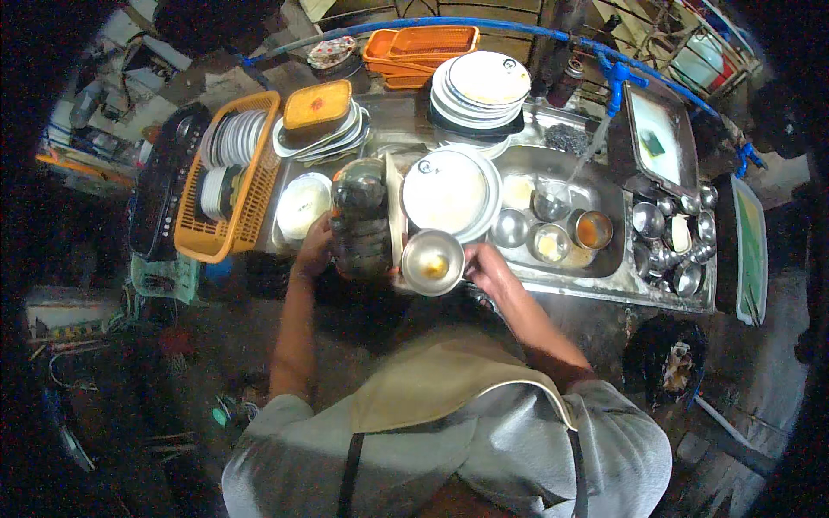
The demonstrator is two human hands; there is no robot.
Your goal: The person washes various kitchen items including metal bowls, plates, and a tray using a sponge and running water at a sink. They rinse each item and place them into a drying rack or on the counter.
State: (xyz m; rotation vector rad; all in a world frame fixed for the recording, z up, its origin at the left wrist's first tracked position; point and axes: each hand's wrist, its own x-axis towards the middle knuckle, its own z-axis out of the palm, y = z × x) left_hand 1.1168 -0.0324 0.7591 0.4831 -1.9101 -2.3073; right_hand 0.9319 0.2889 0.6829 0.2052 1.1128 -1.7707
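My left hand [314, 249] grips the left side of a dark, glossy stack of dishes [359, 223]; its fingers are partly hidden. Between my right thumb and fingers is the rim of a small metal bowl [434, 262] with yellow-brown residue in it, and my right hand [487, 269] is near the sink's front edge. Just beyond that bowl lies a stack of white plates [447, 188]. A white bowl [303, 206] sits left of the dark stack. In the sink basin [602, 259] are several metal bowls [510, 228], one holding orange-brown liquid [590, 229].
Water runs from a blue tap [616, 84] into the basin. An orange basket [243, 213] holds upright plates at left. More plates [486, 84] are piled at the back. Metal cups [647, 220] crowd the right drainboard, below a tray of suds [657, 139].
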